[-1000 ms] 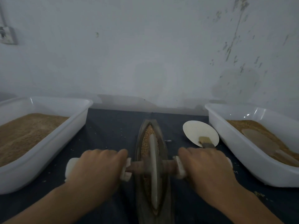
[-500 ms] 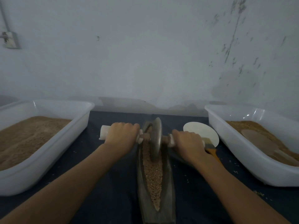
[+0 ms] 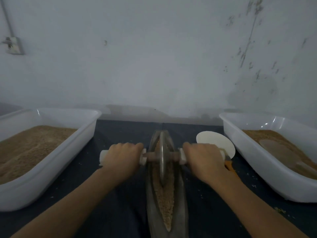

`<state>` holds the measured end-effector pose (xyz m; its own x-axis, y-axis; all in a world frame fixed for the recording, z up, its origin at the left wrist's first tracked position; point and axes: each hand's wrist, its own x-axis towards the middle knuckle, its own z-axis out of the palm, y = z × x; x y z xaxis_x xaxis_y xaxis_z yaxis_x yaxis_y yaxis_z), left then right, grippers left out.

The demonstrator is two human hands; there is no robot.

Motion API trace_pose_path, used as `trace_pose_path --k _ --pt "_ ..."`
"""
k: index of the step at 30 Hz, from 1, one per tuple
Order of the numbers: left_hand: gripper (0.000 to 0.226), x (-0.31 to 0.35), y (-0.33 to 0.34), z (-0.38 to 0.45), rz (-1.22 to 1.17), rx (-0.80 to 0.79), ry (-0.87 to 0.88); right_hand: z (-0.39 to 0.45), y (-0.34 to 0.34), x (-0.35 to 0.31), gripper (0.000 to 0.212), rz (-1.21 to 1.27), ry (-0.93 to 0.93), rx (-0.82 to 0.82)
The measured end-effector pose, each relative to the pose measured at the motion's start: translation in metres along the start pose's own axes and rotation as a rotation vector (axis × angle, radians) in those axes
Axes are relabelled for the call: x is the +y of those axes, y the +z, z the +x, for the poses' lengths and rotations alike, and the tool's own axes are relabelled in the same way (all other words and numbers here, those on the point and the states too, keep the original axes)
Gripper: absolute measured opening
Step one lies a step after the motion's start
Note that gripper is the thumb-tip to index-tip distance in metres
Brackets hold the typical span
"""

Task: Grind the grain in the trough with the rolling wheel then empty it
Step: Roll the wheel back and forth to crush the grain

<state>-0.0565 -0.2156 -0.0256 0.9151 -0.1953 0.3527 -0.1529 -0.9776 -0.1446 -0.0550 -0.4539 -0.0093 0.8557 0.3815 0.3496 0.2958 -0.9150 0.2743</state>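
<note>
A narrow boat-shaped metal trough lies lengthwise on the dark table, with tan grain along its groove. The metal rolling wheel stands upright in the trough's far half, on a wooden axle with white handles. My left hand grips the left handle. My right hand grips the right handle. Both arms reach forward on either side of the trough.
A white tub of brown grain stands at the left. Another white tub at the right holds grain and a buried scoop. A white round scoop with an orange handle lies beside the right hand. A wall rises behind.
The wheel went from the trough's middle to its far end half a second ago. It has now rolled back a little towards me, with both hands still on the handles.
</note>
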Motion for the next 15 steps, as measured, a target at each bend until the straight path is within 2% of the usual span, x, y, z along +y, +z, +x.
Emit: trace_pose_path --k 5,10,12,15 --pt "0.020 -0.002 0.009 0.032 0.012 0.043 -0.019 0.036 0.016 0.003 0.014 -0.036 0.062 0.052" --pt "0.034 0.002 -0.014 -0.017 0.030 -0.011 0.076 -0.022 -0.001 0.008 0.020 0.096 -0.032 -0.075" --pt "0.039 0.001 -0.024 -0.042 0.010 -0.040 0.110 -0.050 -0.016 0.006 0.032 0.109 -0.101 -0.055" --pt "0.041 0.002 -0.033 -0.060 0.028 -0.032 0.114 -0.069 -0.030 0.004 0.054 0.109 -0.149 0.081"
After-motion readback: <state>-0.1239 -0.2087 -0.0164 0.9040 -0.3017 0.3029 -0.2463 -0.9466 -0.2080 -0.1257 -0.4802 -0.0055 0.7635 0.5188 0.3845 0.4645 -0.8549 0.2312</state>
